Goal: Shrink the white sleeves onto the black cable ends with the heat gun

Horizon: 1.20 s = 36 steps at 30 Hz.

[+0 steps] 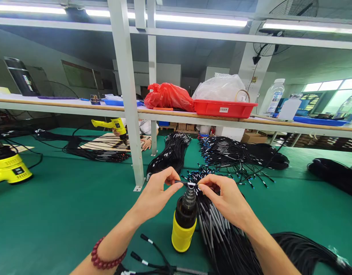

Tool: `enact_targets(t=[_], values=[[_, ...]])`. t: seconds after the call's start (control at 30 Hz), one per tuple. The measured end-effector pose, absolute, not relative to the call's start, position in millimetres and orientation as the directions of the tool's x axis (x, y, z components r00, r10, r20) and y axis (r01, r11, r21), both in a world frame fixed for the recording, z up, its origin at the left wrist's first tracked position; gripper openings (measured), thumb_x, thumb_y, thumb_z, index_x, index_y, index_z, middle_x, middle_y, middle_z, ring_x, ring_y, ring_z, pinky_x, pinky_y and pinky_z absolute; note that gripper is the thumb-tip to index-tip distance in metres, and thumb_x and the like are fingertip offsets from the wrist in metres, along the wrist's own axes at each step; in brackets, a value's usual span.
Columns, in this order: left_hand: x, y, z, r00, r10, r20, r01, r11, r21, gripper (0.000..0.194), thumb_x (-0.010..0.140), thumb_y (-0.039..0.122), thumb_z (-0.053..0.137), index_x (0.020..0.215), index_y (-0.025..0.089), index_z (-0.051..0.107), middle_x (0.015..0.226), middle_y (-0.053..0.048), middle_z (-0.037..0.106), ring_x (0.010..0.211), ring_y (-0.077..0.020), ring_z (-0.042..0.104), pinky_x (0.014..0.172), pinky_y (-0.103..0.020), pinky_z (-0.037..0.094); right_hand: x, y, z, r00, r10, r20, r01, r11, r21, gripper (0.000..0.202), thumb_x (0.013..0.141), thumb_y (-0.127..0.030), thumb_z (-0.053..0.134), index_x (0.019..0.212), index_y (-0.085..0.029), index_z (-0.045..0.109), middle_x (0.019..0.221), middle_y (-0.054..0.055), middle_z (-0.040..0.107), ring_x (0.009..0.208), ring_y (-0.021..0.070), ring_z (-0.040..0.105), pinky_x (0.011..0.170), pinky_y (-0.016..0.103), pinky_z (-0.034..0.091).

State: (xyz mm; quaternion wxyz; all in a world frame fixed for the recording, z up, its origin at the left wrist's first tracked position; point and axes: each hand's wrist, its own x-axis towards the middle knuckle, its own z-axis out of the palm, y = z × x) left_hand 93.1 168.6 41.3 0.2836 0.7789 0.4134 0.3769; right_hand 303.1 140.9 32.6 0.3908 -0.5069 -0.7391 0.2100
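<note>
Between my two hands a thin black cable [185, 183] with a white sleeve [191, 184] is stretched level. My left hand [160, 189] pinches one end between thumb and fingertips. On the other side my right hand [221, 193] pinches it the same way. Just below the sleeve is the metal nozzle of a yellow and black heat gun [183, 229], standing upright on the bench. A thick bundle of black cables [218, 229] with grey sleeves lies beside the gun, partly under my right arm. Loose cables with black connectors [144, 237] lie at the front.
The green bench [78, 214] carries more cable bundles [170, 152] and another yellow heat gun [11, 168] at far left. A white post [130, 95] rises ahead. Across the bench, a person's hand [146, 144] rests near a third heat gun [112, 125]. The shelf holds a red tray [226, 109].
</note>
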Motion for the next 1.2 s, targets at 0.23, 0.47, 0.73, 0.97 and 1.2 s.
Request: enact_targets(t=[0.23,0.47,0.73,0.97,1.2], values=[[90.8,166.0,40.1,0.449,0.854,0.263,0.568,-0.5,0.654,0.037,0.098,0.044,0.036,0.074,0.02,0.051,0.066,0.004,0.05,0.061,-0.0131,0.042,0.056,-0.026,0.03,303.7,135.3,38.6,-0.196,0.908,0.369,0.616,0.407,-0.675,0.025,0.093,-0.027,0.053,0.072,-0.019,0.063,0.065,-0.003,0.06,0.062,0.0147,0.05,0.058,0.026,0.034],[90.7,167.6,36.3,0.441,0.853,0.279,0.541,-0.501,0.675,0.043,0.099,0.042,0.03,0.069,0.019,0.051,0.064,0.002,0.052,0.062,-0.0139,0.047,0.059,-0.026,0.033,303.6,135.2,37.9,-0.203,0.903,0.379,0.612,0.419,-0.671,0.024,0.093,-0.026,0.052,0.074,-0.019,0.066,0.069,-0.002,0.064,0.065,0.0156,0.053,0.06,0.026,0.037],[90.2,163.6,41.2,0.434,0.849,0.3,0.486,-0.502,0.715,0.027,0.095,0.036,0.043,0.079,0.019,0.055,0.069,0.004,0.052,0.067,-0.0133,0.045,0.058,-0.024,0.032,302.8,139.4,34.1,-0.172,0.904,0.391,0.605,0.41,-0.683,0.018,0.09,-0.023,0.055,0.077,-0.019,0.068,0.074,0.0,0.068,0.068,0.0173,0.06,0.06,0.027,0.04],[90.1,165.1,39.4,0.407,0.859,0.312,0.457,-0.487,0.744,0.036,0.096,0.041,0.042,0.07,0.018,0.052,0.066,0.003,0.052,0.065,-0.0133,0.046,0.06,-0.025,0.033,302.1,138.2,34.5,-0.182,0.902,0.391,0.6,0.417,-0.683,0.016,0.089,-0.021,0.056,0.077,-0.019,0.067,0.073,0.0,0.067,0.069,0.0171,0.059,0.062,0.027,0.04],[91.4,165.9,38.5,0.4,0.851,0.341,0.428,-0.502,0.751,0.015,0.092,0.03,0.051,0.084,0.019,0.057,0.078,0.002,0.056,0.075,-0.0139,0.049,0.067,-0.024,0.037,300.4,138.9,35.0,-0.142,0.901,0.41,0.588,0.41,-0.697,0.012,0.087,-0.017,0.058,0.077,-0.018,0.065,0.072,-0.001,0.065,0.066,0.0161,0.057,0.06,0.026,0.039]])
